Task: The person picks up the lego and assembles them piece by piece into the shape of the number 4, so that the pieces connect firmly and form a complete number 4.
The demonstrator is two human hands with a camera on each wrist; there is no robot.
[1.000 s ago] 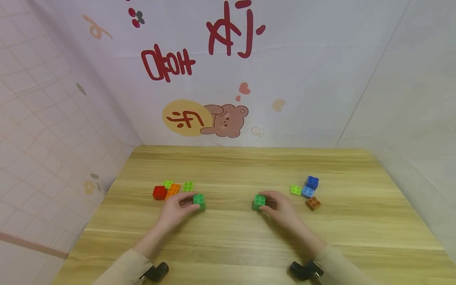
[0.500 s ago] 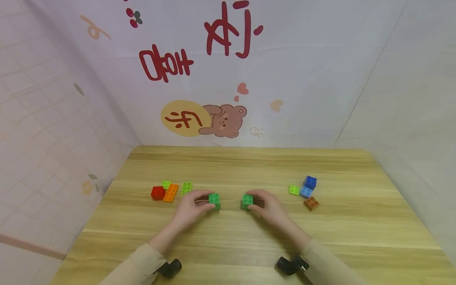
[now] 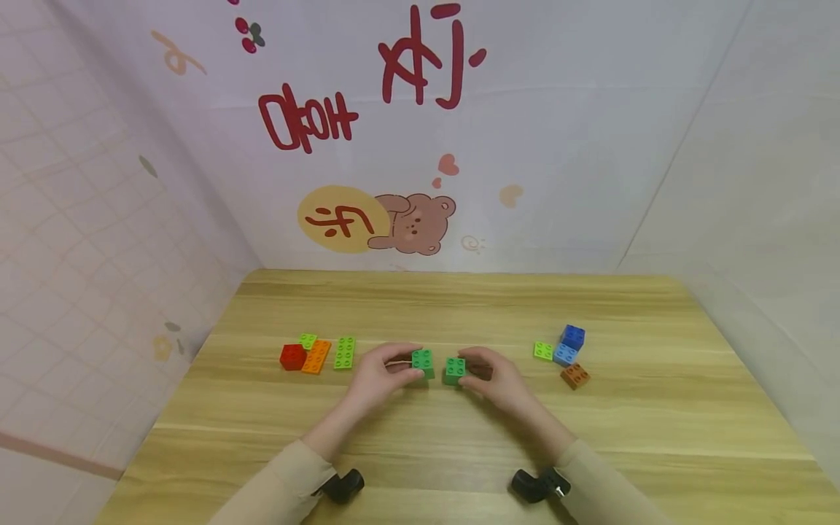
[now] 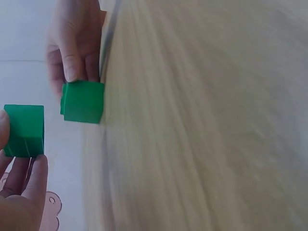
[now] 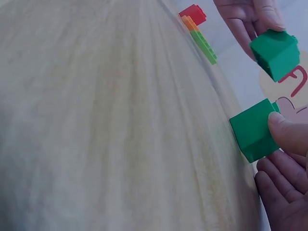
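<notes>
Two green building bricks with studs on top face each other over the middle of the table. My left hand (image 3: 377, 380) pinches the left green brick (image 3: 423, 364) between thumb and fingers. The right green brick (image 3: 455, 371) is pinched the same way by my right hand (image 3: 500, 382). A narrow gap separates the bricks in the head view. In the right wrist view, the left green brick (image 5: 276, 54) is raised above the table, while the right green brick (image 5: 256, 130) is close to its surface. Both bricks stand studs up.
On the left of the wooden table (image 3: 420, 445) lie a red brick (image 3: 293, 356), an orange plate (image 3: 317, 357), a lime plate (image 3: 344, 353) and a small lime plate (image 3: 308, 340). At right are another lime plate (image 3: 543, 351), blue (image 3: 574, 336), light blue (image 3: 566, 354) and brown (image 3: 575, 375) bricks.
Both hands have brought their green bricks inward. The left hand has moved steadily right and ends slightly raised; the right moved left, then stayed nearly still over the last half second.
</notes>
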